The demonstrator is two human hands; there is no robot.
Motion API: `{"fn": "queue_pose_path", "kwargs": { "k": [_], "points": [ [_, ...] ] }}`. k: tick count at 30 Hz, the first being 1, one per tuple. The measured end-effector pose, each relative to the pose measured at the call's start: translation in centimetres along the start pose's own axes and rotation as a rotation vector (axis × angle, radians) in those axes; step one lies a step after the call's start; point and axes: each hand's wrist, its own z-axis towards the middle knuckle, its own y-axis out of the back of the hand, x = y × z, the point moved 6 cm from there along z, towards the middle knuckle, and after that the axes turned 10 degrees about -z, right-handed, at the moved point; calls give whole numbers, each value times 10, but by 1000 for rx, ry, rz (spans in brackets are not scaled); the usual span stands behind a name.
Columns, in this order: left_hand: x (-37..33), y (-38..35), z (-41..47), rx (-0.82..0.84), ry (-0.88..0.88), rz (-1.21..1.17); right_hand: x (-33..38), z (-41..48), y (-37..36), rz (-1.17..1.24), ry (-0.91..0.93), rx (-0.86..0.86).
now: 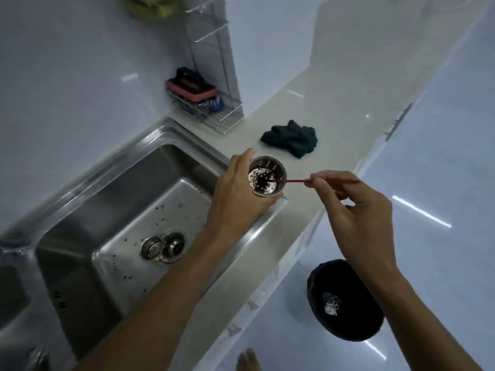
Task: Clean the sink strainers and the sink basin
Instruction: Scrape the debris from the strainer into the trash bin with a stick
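Observation:
My left hand [237, 194] grips a steel cup-shaped sink strainer [266, 176] above the sink's right rim, its open end toward me and its perforated bottom showing. My right hand [359, 210] pinches a thin red stick [296, 180] whose tip is inside the strainer. The steel sink basin [128, 215] lies at the left, speckled with dark bits. At its drain sits a second strainer part [152, 247] beside the drain opening [172, 243].
A dark green cloth [290, 139] lies on the pale counter [321, 108] behind the strainer. A wire rack [211, 113] with a pink-and-black scrub brush [190, 87] stands by the wall. A dark bin [345, 301] with crumpled waste sits on the floor at the right. A second basin edge [13, 285] is far left.

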Motion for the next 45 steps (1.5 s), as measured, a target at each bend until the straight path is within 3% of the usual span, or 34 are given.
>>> {"fn": "queue_pose_path", "kwargs": {
  "k": [5,9,14,20,25,28,35,41,45],
  "points": [
    [-68,-121,-9,113,-104,-33,-82,-21,100,-75,-125,-117],
    [-72,-230,-43,251,-118,-41,-170,-58,140,-112,-274,-127],
    [-28,-350,-100,437,-105,4,-286,-128,141,-152,-432,-155],
    [65,-445,-155,551,-87,100,-414,-207,83,-232,-566,-160],
    [140,-490,-190,620,-35,166,-487,-263,39,-264,-663,-216],
    [170,-503,-211,645,-27,200,-501,-288,13,-248,-627,-188],
    [204,-515,-229,642,-19,260,-537,-307,-12,-253,-785,-157],
    [208,-522,-230,621,-2,274,-535,-300,-26,-244,-714,-107],
    [208,-523,-228,604,14,273,-542,-296,-17,-253,-739,-203]
  ]
}}
